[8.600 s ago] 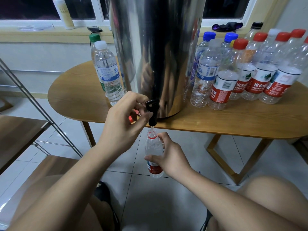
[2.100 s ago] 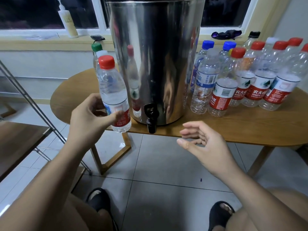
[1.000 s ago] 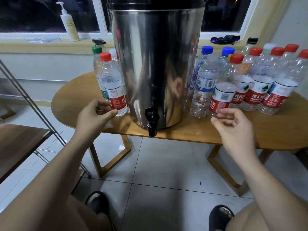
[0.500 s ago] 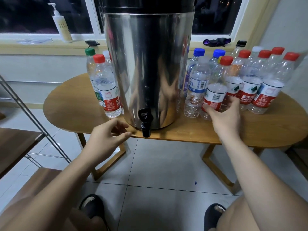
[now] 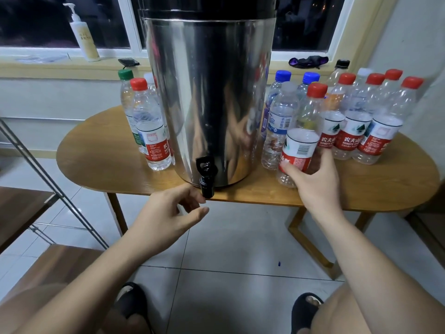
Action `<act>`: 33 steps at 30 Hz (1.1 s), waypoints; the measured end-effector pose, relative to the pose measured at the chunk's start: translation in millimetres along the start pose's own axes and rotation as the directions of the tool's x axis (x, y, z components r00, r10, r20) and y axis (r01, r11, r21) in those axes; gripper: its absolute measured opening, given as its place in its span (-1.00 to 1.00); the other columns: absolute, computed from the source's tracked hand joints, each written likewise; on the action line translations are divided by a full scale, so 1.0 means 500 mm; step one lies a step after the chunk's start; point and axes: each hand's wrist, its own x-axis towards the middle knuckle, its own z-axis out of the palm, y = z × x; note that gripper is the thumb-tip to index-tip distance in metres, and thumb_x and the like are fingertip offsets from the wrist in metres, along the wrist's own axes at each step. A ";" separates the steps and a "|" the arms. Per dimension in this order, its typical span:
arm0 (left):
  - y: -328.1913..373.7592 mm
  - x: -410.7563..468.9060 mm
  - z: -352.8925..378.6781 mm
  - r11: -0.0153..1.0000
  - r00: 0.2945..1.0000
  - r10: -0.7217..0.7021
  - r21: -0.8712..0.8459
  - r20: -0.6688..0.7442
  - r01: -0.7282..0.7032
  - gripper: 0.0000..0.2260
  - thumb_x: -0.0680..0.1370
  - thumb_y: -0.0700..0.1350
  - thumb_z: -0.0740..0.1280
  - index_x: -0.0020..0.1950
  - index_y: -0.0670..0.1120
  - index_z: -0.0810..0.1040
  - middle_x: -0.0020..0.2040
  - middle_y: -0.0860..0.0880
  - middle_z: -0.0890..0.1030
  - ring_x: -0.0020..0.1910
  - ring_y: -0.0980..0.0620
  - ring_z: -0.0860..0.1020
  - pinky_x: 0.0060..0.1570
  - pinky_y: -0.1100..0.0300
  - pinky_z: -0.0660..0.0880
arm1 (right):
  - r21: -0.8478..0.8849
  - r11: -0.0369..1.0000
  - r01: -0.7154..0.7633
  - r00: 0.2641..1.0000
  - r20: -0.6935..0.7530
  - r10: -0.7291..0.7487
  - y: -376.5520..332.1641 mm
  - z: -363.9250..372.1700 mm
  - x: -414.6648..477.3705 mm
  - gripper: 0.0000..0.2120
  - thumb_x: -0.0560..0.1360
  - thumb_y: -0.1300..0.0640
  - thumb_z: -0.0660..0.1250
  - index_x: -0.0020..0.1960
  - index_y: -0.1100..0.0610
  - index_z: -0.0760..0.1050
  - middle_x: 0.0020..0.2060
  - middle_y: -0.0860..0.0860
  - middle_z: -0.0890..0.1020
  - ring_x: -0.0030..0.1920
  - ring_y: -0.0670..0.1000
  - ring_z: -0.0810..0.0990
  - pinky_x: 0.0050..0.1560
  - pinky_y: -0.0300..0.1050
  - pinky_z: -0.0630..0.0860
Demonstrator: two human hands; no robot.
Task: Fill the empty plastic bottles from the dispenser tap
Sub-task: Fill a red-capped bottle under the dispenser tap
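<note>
Right hand (image 5: 313,179) clamps the label of an empty red-capped bottle (image 5: 302,141) on the counter (image 5: 385,189), right of the dispenser (image 5: 209,92).
Left hand (image 5: 168,213) hangs loosely curled, empty, under the tap (image 5: 206,175); a straight lift should spare the neighbouring bottles (image 5: 349,131).

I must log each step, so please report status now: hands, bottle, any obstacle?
Left hand open, empty, by tap. Right hand grips empty bottle, red cap on. Nothing under the tap.
</note>
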 end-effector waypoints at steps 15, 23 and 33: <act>0.052 -0.026 -0.024 0.954 0.987 0.079 -0.278 -0.138 -0.115 -0.85 0.62 0.04 0.52 0.10 0.01 0.67 -0.08 0.02 0.72 -0.10 -0.02 0.66 -0.08 -0.10 0.52 | -0.055 0.994 0.094 0.728 0.684 -0.031 -0.018 0.037 -0.182 -0.37 0.40 -0.14 0.68 0.36 -0.28 0.44 0.26 -0.27 0.67 0.23 -0.13 0.67 0.29 0.02 0.62; 0.056 -0.028 -0.046 0.948 0.984 0.114 -0.281 -0.135 -0.148 -0.78 0.63 0.00 0.53 0.26 0.02 0.67 0.02 -0.05 0.72 0.01 -0.08 0.67 -0.05 -0.11 0.53 | -0.250 0.937 0.243 0.540 0.838 0.083 -0.018 0.045 -0.207 -0.42 0.39 -0.19 0.65 0.26 -0.26 0.40 0.19 -0.26 0.65 0.20 -0.22 0.62 0.20 -0.14 0.62; 0.044 -0.030 -0.036 0.967 0.973 0.222 -0.136 0.058 -0.213 -0.85 0.64 -0.09 0.53 0.20 0.05 0.72 0.03 0.08 0.70 -0.02 -0.04 0.68 -0.08 0.22 0.55 | -0.147 0.969 0.200 0.512 0.859 0.025 -0.044 0.037 -0.206 -0.23 0.45 -0.21 0.63 0.51 -0.42 0.26 0.39 -0.37 0.53 0.41 -0.27 0.50 0.46 -0.03 0.51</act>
